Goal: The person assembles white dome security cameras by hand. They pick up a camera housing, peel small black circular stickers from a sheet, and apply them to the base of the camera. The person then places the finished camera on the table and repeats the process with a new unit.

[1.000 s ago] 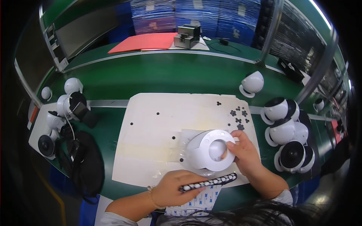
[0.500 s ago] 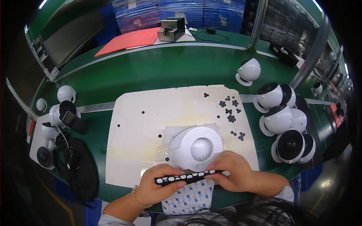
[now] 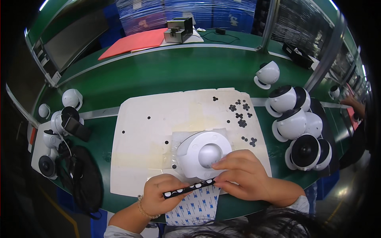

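Observation:
My left hand [image 3: 164, 193] is closed round the left part of a black strip with white round spots [image 3: 189, 189], held slantwise. At the strip's right end, my right hand [image 3: 244, 176] pinches with thumb and fingertip, its index finger raised apart over the white housing. That rounded white housing [image 3: 184, 152] lies with its ring-shaped base and round recess facing up, on a translucent wrapping sheet [image 3: 177, 137]. Below the strip a white sheet with blue print [image 3: 193, 208] hangs over the table's front edge, partly hidden by my left hand.
A cream board [image 3: 139, 158] carries several small black round pads [image 3: 242, 123]. White-and-black ball-shaped devices [image 3: 291, 123] crowd the right; others [image 3: 72, 99] stand left, beside a black pouch [image 3: 85, 178]. A metal box [image 3: 177, 30] sits behind. Another person's arm [image 3: 354, 106] shows far right.
My right hand has shifted its fingers, with the index finger now lifted off the strip. The strip's right end tilts higher, and less of its spotted face shows.

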Demonstrator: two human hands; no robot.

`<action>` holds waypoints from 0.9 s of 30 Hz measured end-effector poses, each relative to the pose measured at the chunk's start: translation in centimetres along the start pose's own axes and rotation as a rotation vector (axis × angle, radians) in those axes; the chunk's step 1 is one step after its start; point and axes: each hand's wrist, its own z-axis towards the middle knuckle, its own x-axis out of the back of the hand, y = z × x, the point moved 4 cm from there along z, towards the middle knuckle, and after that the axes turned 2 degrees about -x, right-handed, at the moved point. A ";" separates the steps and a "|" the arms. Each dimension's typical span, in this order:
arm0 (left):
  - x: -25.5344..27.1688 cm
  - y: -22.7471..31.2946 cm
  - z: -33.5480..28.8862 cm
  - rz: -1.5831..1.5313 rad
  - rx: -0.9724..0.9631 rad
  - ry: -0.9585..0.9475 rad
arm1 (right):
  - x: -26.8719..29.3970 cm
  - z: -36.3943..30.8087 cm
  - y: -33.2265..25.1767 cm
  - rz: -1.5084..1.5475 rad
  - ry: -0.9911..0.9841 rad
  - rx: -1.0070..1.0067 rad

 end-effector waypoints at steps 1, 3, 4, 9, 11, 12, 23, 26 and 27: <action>0.0 0.0 0.0 0.002 -0.007 0.001 | 0.0 0.0 -0.1 0.000 -0.016 0.007; -0.1 0.0 0.1 0.007 -0.023 0.004 | 0.0 -0.1 -0.2 -0.001 -0.048 0.021; -0.1 0.1 0.1 0.003 -0.011 0.007 | 0.1 -0.1 -0.2 0.019 -0.069 0.023; 0.1 0.3 0.3 -0.014 0.054 0.023 | 2.1 0.1 1.4 0.145 0.050 -0.089; 0.2 0.3 0.3 -0.008 0.066 0.007 | 2.1 0.2 1.3 0.171 0.047 -0.104; 0.2 0.4 0.4 -0.005 0.072 -0.002 | 1.9 0.2 1.1 0.146 0.002 -0.098; 0.0 0.6 0.1 0.023 0.149 -0.014 | 1.1 -0.4 0.4 0.215 0.118 0.070; -0.2 0.6 0.3 -0.007 0.101 -0.004 | -0.7 1.4 -1.5 0.270 0.121 0.187; -0.1 0.6 0.1 -0.013 0.079 0.014 | -1.0 1.4 -1.5 0.287 0.058 0.154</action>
